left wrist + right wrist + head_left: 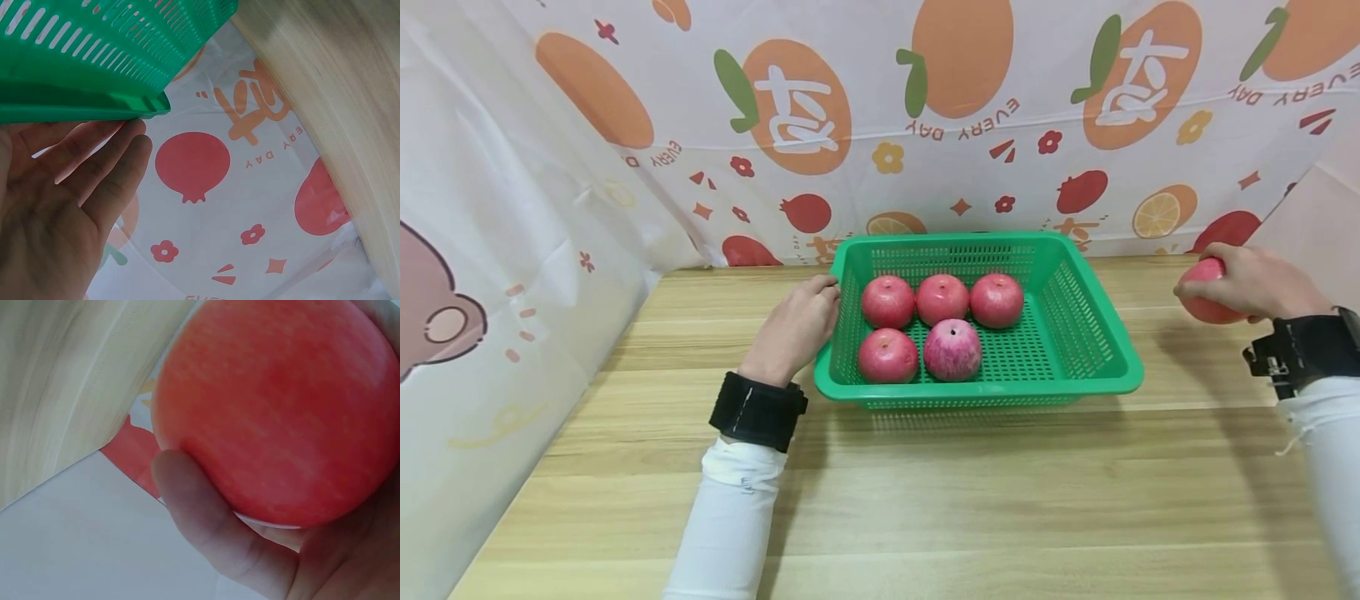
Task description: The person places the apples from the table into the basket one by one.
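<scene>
A green plastic basket [985, 389] with slotted walls stands on the wooden table. Inside are several red apples [888, 302] at its left and middle; one of them, a streaky pinkish-purple apple [952, 350], is in the front row. My left hand [793, 329] rests at the basket's left rim. In the left wrist view, the fingers [119, 169] look relaxed and nearly straight, some tips touching the rim; the thumb is unclear. Far to the right, my right hand [1255, 283] grips another red apple [1212, 292] above the table. The right wrist view shows a finger curled against this apple [281, 412].
A white curtain [865, 200] printed with fruit hangs behind the table, and another sheet [512, 275] hangs along the left. Wooden tabletop [1000, 508] stretches in front of the basket and to both sides.
</scene>
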`<state>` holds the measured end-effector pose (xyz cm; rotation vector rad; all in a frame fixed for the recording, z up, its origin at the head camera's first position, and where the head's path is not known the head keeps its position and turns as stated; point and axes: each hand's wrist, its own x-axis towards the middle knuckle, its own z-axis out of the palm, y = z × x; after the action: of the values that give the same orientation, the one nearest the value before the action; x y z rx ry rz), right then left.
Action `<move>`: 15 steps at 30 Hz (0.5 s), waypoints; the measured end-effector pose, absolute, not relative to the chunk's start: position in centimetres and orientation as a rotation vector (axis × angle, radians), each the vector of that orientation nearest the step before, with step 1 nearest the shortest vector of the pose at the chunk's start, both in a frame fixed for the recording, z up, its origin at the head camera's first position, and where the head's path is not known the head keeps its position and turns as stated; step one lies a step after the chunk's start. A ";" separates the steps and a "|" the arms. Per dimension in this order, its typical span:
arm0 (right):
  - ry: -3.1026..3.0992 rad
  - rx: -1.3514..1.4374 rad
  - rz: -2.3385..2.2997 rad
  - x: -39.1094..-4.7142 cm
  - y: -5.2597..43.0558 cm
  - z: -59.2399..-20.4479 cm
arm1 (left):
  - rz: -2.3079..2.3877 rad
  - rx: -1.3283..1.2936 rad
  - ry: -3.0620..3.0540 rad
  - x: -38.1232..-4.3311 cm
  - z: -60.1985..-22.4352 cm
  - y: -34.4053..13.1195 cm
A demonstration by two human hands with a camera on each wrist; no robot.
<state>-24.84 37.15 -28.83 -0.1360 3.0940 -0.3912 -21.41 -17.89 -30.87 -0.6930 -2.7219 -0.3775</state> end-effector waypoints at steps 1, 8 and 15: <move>3.093 -0.135 -0.390 -24.9 37.1 -28.7 | -0.377 -0.694 -2.721 -21.4 -30.9 -17.9; 3.120 -0.156 -0.384 -24.8 36.3 -27.9 | -0.384 -0.696 -2.716 -21.4 -30.9 -17.8; 3.182 -0.219 -0.339 -24.8 35.4 -27.3 | -0.383 -0.705 -2.688 -21.5 -31.0 -17.8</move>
<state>-24.78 35.41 -27.30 -0.2189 3.1819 -0.3394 -21.51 -17.84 -30.98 -0.7047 -2.6879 -0.3826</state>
